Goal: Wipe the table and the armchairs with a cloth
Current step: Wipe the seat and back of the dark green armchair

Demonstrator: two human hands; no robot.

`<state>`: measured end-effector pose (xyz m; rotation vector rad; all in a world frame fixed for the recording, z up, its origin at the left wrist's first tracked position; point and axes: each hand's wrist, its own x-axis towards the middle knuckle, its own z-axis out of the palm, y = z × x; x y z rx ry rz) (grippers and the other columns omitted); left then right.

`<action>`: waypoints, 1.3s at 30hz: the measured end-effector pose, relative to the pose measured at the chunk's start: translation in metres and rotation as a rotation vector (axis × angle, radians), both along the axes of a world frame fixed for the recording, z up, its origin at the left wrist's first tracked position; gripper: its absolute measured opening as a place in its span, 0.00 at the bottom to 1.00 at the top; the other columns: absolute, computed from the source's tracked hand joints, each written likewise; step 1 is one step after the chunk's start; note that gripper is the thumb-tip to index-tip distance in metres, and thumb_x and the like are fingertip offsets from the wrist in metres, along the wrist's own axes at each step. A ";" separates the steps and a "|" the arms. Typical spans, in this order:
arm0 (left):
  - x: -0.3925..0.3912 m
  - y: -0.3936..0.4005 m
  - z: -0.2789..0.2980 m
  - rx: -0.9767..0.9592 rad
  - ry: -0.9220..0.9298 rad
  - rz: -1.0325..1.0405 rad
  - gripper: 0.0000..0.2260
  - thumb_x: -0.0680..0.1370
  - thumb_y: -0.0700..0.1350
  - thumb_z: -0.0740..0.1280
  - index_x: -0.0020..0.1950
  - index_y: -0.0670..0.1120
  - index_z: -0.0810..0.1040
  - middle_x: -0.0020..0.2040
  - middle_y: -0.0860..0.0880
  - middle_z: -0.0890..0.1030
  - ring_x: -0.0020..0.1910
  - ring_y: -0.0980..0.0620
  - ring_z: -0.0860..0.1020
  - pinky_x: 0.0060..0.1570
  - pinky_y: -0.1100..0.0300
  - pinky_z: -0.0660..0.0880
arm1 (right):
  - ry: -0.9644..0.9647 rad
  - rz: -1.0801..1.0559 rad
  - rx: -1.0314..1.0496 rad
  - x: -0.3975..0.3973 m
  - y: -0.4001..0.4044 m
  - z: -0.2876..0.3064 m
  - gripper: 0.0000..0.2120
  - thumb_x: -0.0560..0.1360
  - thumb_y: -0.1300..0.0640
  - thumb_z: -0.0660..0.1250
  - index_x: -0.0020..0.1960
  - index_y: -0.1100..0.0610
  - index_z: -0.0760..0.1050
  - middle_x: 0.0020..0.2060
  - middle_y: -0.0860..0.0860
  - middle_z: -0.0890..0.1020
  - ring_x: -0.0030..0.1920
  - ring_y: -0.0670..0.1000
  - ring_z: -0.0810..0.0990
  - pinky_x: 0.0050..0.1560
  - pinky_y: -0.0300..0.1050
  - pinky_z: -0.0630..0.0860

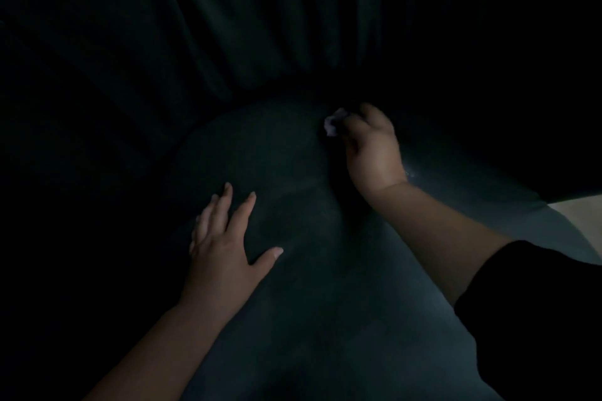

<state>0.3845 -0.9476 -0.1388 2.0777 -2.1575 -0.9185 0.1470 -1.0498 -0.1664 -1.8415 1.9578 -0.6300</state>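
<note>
On the armchair seat, dim shot, both hands are down on the dark cushion. The right hand sits at the back of the seat, just in front of the pleated backrest, its grip curled tight round a small pale cloth. Only a bunched bit of cloth pokes out past the fingers, on the side away from the wrist. The left hand lies nearer the seat's front edge and well apart from the right hand, grip spread flat, palm on the cushion, pinching nothing; probably bracing.

Progress, judged: mid-wipe on one armchair, working the rear of the seat by the backrest seam. A faint lighter streak shows on the seat between the hands, maybe a wiped patch; too dark to be sure. No worktop in view, no second armchair in view, so can't tell if those are done. Backrest and arms look like they remain.

Cloth orientation: wadded into a lump, no clear long axis. The exposed end points toward the backrest, slightly to the seat's left. Forearm runs diagonally from the seat's front right toward the backrest.
</note>
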 end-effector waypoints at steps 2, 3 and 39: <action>0.001 0.000 0.000 0.003 0.000 -0.001 0.39 0.70 0.65 0.66 0.76 0.60 0.52 0.78 0.57 0.43 0.75 0.55 0.42 0.72 0.44 0.54 | -0.402 -0.248 -0.096 0.000 -0.012 0.009 0.08 0.76 0.67 0.61 0.53 0.62 0.76 0.48 0.57 0.78 0.49 0.52 0.77 0.55 0.46 0.73; 0.001 0.000 0.000 0.006 -0.005 -0.003 0.39 0.70 0.65 0.66 0.76 0.60 0.52 0.78 0.57 0.43 0.76 0.54 0.42 0.72 0.44 0.54 | -0.551 -0.488 -0.112 -0.005 -0.017 0.020 0.09 0.76 0.70 0.60 0.52 0.62 0.74 0.45 0.57 0.77 0.45 0.52 0.76 0.51 0.45 0.74; -0.003 0.001 -0.003 -0.021 -0.020 -0.014 0.39 0.70 0.64 0.65 0.76 0.58 0.51 0.78 0.55 0.41 0.74 0.56 0.39 0.71 0.52 0.40 | 0.159 -0.286 0.077 -0.019 0.019 0.031 0.21 0.71 0.50 0.71 0.63 0.44 0.74 0.68 0.55 0.64 0.65 0.60 0.64 0.62 0.56 0.65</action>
